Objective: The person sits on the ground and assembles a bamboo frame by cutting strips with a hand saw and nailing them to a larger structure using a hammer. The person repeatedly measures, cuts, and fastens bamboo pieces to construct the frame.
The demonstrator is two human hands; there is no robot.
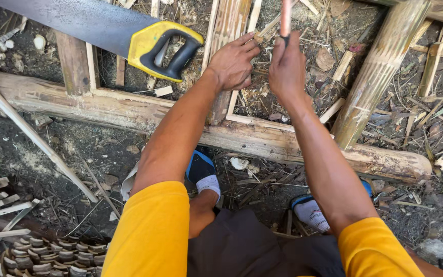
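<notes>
At twelve o'clock, the right hand (286, 66) has its grip clamped on a thin reddish rod (285, 15), upright and smooth. The left hand (233, 64) rests flat, fingers apart, on a pale split bamboo slat (225, 31). A yellow-handled saw (152, 46) lies at ten o'clock; a thick log (262, 141) crosses below.
</notes>
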